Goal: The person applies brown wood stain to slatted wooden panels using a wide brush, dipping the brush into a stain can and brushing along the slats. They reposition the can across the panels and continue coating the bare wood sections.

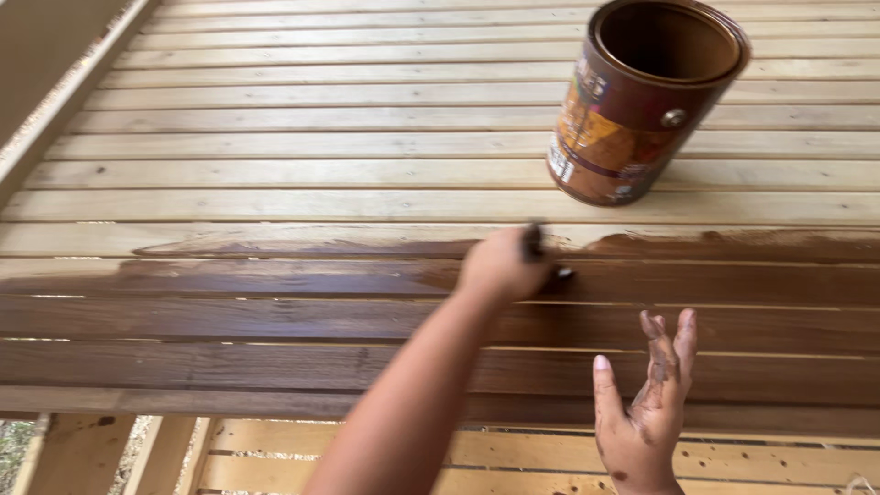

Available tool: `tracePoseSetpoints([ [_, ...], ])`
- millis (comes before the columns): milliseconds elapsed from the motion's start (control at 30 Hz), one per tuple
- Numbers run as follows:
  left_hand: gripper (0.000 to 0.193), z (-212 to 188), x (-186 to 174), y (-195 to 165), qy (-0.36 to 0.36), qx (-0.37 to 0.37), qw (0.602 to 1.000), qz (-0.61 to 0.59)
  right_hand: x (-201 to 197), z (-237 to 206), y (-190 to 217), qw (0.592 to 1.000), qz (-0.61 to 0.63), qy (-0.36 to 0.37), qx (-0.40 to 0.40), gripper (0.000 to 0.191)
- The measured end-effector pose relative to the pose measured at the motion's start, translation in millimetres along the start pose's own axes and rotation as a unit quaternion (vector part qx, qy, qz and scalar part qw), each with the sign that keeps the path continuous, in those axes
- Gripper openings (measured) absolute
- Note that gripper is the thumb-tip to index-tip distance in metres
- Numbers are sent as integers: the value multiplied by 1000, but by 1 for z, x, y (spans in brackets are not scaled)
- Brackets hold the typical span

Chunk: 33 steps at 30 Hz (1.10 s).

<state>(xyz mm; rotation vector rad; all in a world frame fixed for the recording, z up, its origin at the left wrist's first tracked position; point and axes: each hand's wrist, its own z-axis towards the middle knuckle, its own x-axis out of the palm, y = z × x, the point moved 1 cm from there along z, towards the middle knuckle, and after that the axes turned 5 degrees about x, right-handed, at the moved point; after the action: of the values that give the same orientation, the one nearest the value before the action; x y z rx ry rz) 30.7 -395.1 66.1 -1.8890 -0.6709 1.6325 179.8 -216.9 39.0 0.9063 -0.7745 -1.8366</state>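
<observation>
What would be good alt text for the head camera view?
A left hand presses a dark brush onto a slatted wooden surface, its near boards stained brown. The stain-smeared right hand hovers open; an open stain can stands beyond.

**Left arm stretched forward, right hand open and raised**

The left arm enters from the bottom centre of the frame and runs diagonally up and to the right, bare from forearm to wrist. The left hand [500, 266] sits at mid-frame, fingers curled into a closed grip with the knuckles facing the camera; it is slightly blurred.

The right hand [646, 412] rises from the lower right of the frame, wrist at the bottom edge. Its fingers are spread and pointing upward, palm turned left, thumb apart from the rest. Brown smears mark its fingers and palm. It grips nothing.
</observation>
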Motion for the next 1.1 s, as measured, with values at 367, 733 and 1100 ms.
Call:
tracePoseSetpoints([
  [367,46,-75,-213,286,-122,-249,960,-34,77,-5,29,997,-69,8,20,67],
  [733,47,-184,-235,356,-351,-240,887,180,67,-8,15,999,-40,-21,21,75],
  [1100,53,-116,-48,114,-152,18,985,83,-9,-5,-16,995,-42,-76,54,72],
])
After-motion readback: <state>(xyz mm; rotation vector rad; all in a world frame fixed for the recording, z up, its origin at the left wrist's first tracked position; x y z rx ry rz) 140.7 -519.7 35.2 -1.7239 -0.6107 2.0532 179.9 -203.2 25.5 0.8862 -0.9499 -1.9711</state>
